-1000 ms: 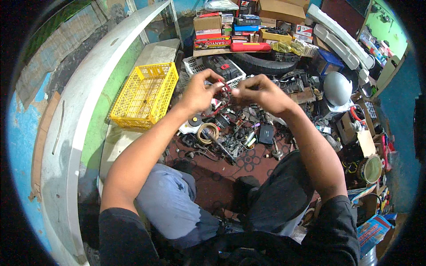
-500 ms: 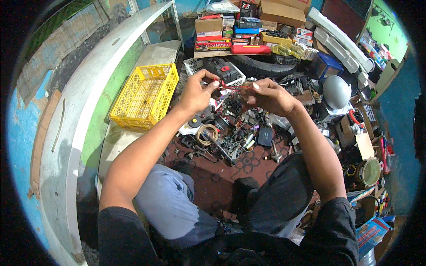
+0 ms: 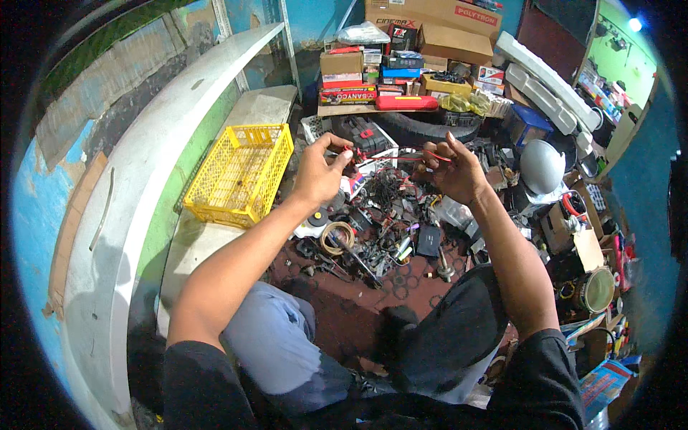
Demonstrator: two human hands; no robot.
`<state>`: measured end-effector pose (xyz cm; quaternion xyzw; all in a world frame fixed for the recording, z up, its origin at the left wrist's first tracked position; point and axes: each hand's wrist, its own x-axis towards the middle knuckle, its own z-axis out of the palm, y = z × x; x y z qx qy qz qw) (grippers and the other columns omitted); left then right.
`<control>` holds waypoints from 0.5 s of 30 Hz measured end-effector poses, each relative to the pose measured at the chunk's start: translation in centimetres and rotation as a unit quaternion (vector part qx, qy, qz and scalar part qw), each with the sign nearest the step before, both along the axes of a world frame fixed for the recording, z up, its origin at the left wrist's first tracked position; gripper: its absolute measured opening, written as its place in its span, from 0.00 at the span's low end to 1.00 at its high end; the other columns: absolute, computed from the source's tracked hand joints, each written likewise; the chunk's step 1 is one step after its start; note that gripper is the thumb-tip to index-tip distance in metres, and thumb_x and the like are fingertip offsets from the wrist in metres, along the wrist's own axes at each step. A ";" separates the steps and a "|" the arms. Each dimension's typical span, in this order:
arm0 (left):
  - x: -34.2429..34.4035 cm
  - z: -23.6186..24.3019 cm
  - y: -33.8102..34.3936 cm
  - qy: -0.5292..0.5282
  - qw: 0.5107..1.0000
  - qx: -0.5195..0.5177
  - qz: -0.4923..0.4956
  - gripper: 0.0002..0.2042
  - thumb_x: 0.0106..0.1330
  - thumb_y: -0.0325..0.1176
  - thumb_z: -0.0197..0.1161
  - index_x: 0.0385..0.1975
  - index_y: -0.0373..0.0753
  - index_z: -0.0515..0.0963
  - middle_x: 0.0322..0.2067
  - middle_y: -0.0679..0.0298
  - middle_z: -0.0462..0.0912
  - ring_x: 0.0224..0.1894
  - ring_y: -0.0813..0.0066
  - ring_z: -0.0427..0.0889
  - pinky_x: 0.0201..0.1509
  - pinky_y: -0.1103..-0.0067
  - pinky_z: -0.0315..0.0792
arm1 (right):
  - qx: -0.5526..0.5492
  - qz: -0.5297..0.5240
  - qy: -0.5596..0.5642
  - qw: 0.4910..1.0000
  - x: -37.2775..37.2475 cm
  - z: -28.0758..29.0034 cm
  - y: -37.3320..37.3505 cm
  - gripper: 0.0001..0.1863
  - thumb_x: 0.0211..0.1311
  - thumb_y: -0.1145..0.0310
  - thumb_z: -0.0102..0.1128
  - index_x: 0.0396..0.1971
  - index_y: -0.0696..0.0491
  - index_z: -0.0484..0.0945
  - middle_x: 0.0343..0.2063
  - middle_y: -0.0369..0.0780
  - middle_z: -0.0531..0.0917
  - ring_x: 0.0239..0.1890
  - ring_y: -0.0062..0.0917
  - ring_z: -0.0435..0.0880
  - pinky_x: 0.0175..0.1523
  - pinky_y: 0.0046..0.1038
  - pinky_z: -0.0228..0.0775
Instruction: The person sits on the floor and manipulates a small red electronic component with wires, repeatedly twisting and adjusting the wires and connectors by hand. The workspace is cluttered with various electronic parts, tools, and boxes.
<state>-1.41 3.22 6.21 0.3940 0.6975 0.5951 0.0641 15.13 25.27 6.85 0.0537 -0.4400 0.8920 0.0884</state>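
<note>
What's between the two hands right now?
In the head view, a thin red wire stretches between the left hand and the right hand; floor clutter lies below.

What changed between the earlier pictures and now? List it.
The left hand and right hand have drawn apart sideways, stretching the thin red wire between them; earlier they were close together. Both still pinch it. The yellow plastic crate and the grey round helmet stayed put.

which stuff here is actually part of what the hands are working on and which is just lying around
In use:
left hand
right hand
thin red wire stretched between both hands

Lying about:
yellow plastic mesh basket
grey rounded helmet
coiled tan wire ring
small black box
brown cardboard boxes
</note>
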 end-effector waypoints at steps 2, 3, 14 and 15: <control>0.6 0.5 0.1 -0.005 1.000 0.007 0.001 0.04 0.64 0.23 0.59 0.37 0.35 0.77 0.32 0.65 0.81 0.35 0.81 0.77 0.42 0.80 0.72 | 0.024 -0.048 -0.039 0.998 -0.1 -0.6 0.4 0.19 0.66 0.50 0.53 0.23 0.49 0.71 0.27 0.35 0.71 0.33 0.25 0.71 0.48 0.39 0.66; 0.7 0.7 0.3 -0.010 1.000 -0.001 0.009 0.04 0.64 0.23 0.59 0.37 0.35 0.77 0.32 0.65 0.81 0.35 0.80 0.77 0.42 0.80 0.72 | 0.035 -0.072 -0.059 0.995 -0.2 -0.9 0.7 0.19 0.66 0.50 0.53 0.23 0.50 0.72 0.26 0.35 0.71 0.31 0.26 0.71 0.48 0.39 0.66; -1.9 -0.7 -0.6 -0.014 0.996 0.069 0.048 0.04 0.64 0.26 0.62 0.36 0.34 0.78 0.32 0.64 0.82 0.35 0.78 0.80 0.42 0.80 0.73 | 0.033 -0.031 -0.011 0.999 0.6 0.3 1.9 0.25 0.65 0.45 0.51 0.16 0.50 0.72 0.32 0.36 0.76 0.41 0.27 0.75 0.54 0.38 0.64; -1.5 -0.3 -0.7 -0.014 0.997 0.072 0.027 0.04 0.64 0.26 0.62 0.36 0.34 0.78 0.33 0.64 0.82 0.35 0.79 0.80 0.42 0.80 0.73 | 0.021 -0.099 -0.053 0.993 0.8 -0.1 2.0 0.29 0.67 0.43 0.48 0.10 0.48 0.69 0.28 0.34 0.74 0.40 0.25 0.74 0.51 0.39 0.65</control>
